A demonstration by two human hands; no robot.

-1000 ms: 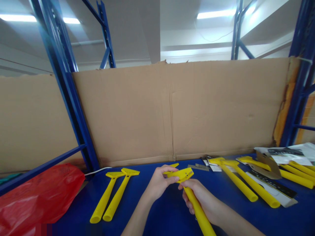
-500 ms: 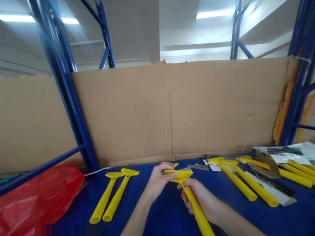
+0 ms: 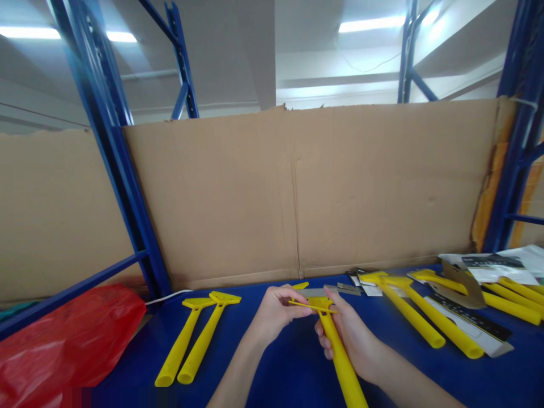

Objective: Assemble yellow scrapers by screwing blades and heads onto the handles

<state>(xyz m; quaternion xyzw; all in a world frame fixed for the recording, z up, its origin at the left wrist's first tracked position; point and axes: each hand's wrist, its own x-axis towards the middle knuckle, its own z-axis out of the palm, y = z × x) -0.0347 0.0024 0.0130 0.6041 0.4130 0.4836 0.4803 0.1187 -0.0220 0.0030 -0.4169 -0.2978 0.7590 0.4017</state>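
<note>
In my right hand (image 3: 346, 334) is a yellow scraper handle (image 3: 342, 362), its wide head upward and its tube toward me. A grey metal blade (image 3: 314, 293) lies at the head, with my right thumb beside it. My left hand (image 3: 276, 311) pinches a thin yellow plate (image 3: 304, 306), seen nearly edge-on, just in front of the head. Whether the plate touches the head is hard to tell. Behind my left hand a small yellow piece (image 3: 301, 285) rests on the blue table (image 3: 280, 374).
Two yellow scrapers (image 3: 204, 340) lie at left, near a red plastic bag (image 3: 72, 340). More yellow scrapers (image 3: 442, 317), loose blades (image 3: 349, 289) and black-and-white packages (image 3: 467, 323) lie at right. A cardboard wall (image 3: 297, 198) and blue rack posts (image 3: 127, 215) stand behind.
The yellow plate has tilted from showing its broad face to nearly edge-on, and more of the blade shows. My right thumb has moved up to the head, and the handle stands a little steeper.
</note>
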